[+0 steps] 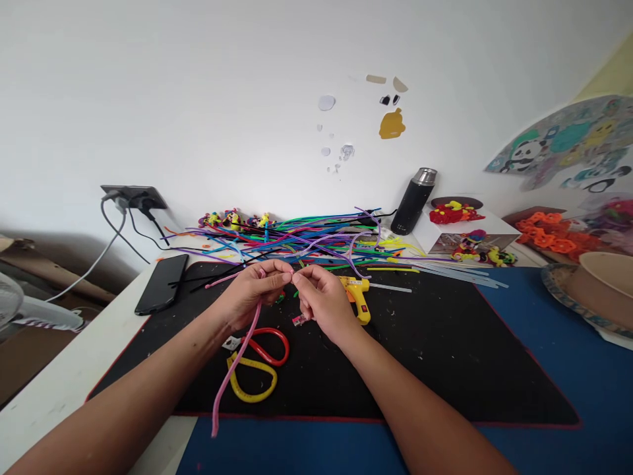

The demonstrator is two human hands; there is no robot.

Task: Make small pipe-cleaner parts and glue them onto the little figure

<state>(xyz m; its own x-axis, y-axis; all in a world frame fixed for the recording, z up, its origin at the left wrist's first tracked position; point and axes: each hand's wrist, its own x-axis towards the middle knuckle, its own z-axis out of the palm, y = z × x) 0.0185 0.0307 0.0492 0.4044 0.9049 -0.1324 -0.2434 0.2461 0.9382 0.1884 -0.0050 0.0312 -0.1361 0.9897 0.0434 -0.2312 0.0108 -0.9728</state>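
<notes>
Pipe cleaner (230, 375) was fuzzy, matt, pink. Scissors (270, 348) had glossy plastic-look handles w/ metal nr pivot. Mat (445, 356) was matt black, cloth-look, w/ specks. Phone (162, 284) was smooth, dk & glossy. Flask (414, 201): dk body, shiny metal cap. Glue gun (360, 297): yellow plastic. Wall (222, 99): smooth, matt.

Pink pipe cleaner (231, 373) | bent, tail dangling | held in both hands (250, 290) (324, 300)
</notes>
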